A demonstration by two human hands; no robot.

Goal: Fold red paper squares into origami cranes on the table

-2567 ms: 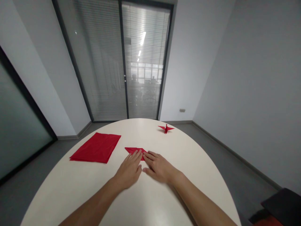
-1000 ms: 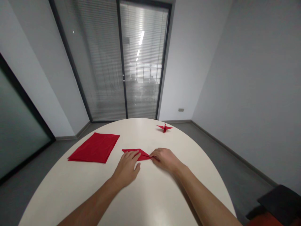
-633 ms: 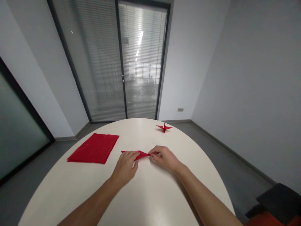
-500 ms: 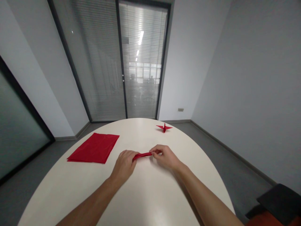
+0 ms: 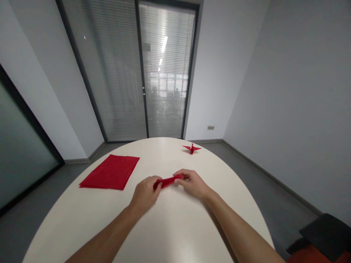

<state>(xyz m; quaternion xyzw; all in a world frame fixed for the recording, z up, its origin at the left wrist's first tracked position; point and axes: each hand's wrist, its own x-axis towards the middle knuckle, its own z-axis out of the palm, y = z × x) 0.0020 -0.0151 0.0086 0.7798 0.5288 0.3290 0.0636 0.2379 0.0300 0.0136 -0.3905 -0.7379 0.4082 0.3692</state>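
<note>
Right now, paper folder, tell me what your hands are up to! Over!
Left hand and right hand: both gripping folded red paper. Paper bird farther back, red sheets off left, both apart from the hands. Over.

Matt folded paper (image 5: 168, 182), lightly creased matt paper sheets (image 5: 111, 172), smooth, softly glossy tabletop (image 5: 179, 233)
</note>
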